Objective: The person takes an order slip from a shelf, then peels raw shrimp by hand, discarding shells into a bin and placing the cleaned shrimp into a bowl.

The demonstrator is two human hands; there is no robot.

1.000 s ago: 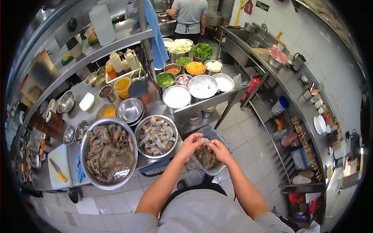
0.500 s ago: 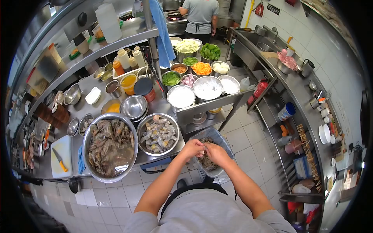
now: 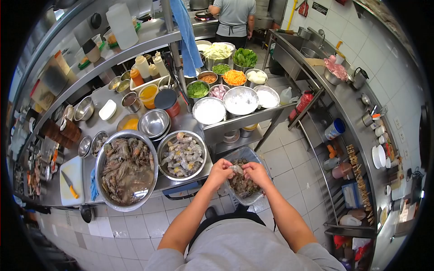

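Over a clear plastic bin (image 3: 256, 156) of shrimp shells and heads (image 3: 244, 186), my two hands work close together. My left hand (image 3: 219, 173) pinches a greyish shrimp (image 3: 237, 169), which bridges the gap to my right hand (image 3: 256, 175). The right fingers are closed at the shrimp's other end; bits of shell there are too small to make out. Left of the hands, a steel bowl (image 3: 205, 168) holds peeled shrimp (image 3: 183, 156). Farther left, a larger steel basin (image 3: 156, 174) contains whole shrimp (image 3: 124, 165) in cloudy liquid.
A cutting board (image 3: 72, 178) bears an orange-handled knife (image 3: 69, 184) at the left. Pans of white powder (image 3: 241, 100) and cut vegetables (image 3: 234, 77) stand ahead. At the stove, a person (image 3: 234, 18) faces away. A steel counter (image 3: 357, 108) with a sink runs along the right.
My hands have moved slightly apart, and the shrimp between them now shows more clearly. The view has shifted a little. The far person remains at the stove.
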